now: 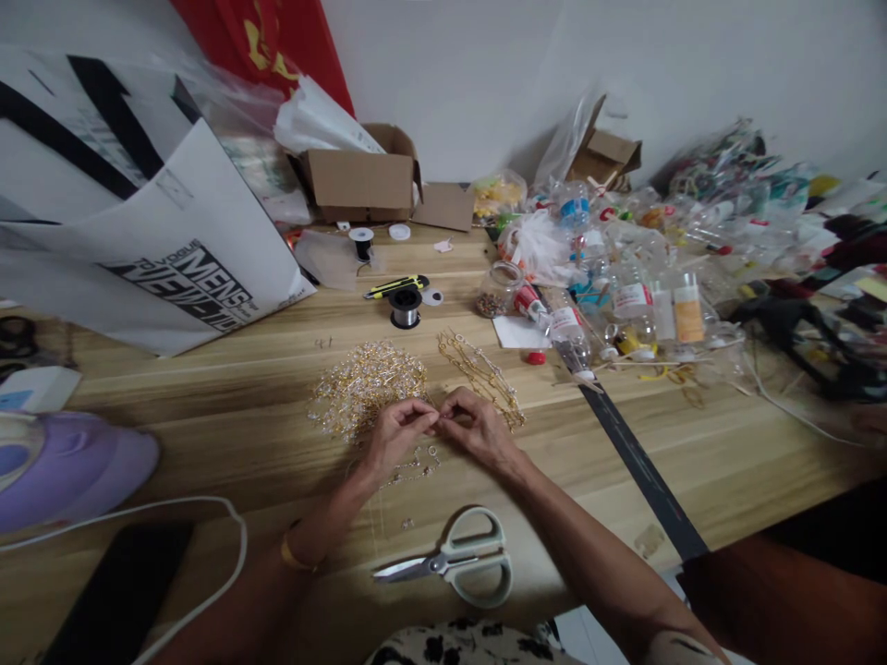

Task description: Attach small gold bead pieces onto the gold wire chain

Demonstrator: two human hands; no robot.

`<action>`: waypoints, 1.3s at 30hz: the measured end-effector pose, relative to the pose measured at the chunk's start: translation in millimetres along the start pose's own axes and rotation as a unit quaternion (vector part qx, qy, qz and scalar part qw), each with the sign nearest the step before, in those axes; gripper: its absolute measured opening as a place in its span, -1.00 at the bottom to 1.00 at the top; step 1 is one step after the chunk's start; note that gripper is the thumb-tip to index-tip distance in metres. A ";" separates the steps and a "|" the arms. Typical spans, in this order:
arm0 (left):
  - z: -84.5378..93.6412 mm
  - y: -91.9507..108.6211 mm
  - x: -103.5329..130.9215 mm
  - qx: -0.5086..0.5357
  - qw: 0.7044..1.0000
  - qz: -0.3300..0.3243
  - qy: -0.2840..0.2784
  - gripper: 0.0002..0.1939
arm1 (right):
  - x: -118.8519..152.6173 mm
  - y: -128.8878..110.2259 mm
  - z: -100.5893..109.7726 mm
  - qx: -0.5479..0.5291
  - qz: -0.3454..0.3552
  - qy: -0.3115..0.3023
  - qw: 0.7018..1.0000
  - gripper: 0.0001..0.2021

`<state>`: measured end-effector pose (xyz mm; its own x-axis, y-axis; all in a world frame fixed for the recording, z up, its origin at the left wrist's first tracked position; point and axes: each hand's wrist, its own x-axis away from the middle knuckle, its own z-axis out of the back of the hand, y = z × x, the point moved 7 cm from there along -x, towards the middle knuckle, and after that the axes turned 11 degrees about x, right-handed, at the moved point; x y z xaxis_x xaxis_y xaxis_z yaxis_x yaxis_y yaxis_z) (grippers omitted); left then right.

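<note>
My left hand [400,432] and my right hand [478,425] meet fingertip to fingertip over the table, both closed in a pinch. What lies between the fingertips is too small to make out. Just beyond my left hand spreads a heap of gold and clear beaded chains [367,379]. Several gold chains [481,369] are laid out beyond my right hand. Below my fingers is a short beaded chain [416,469] with a round end. Nearer to me, scissors [475,559] with pale handles rest on the wood, their blades pointing left.
Wire spools [405,307], a yellow-black utility knife [394,286] and a bead jar [495,291] stand farther back. Plastic bottles [630,305] crowd the right. At left are a white bag [152,231], a purple object [90,462] and a dark phone [121,591]. An open carton [360,180] sits behind.
</note>
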<state>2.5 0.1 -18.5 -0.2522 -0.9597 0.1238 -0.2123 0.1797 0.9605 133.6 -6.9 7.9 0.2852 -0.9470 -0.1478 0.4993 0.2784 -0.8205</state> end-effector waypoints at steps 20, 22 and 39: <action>-4.8 18.8 3.1 -0.344 0.926 -0.116 -0.102 -0.91 | -5.8 15.5 3.9 -0.079 -0.027 -0.052 0.995 -0.76; -11.3 20.8 8.2 -0.417 0.889 -0.129 -0.141 -0.89 | -6.4 16.8 4.2 -0.092 -0.040 -0.062 0.993 -0.76; -19.4 5.0 19.6 -0.502 0.827 -0.152 -0.202 -0.86 | -6.3 19.6 2.0 -0.096 -0.049 -0.096 0.990 -0.78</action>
<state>14.8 -22.0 -6.4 -0.6697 -0.7402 -0.0601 0.5160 -0.5219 0.6792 143.2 4.9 -6.0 0.4019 -0.9152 0.0303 0.3728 0.1332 -0.9183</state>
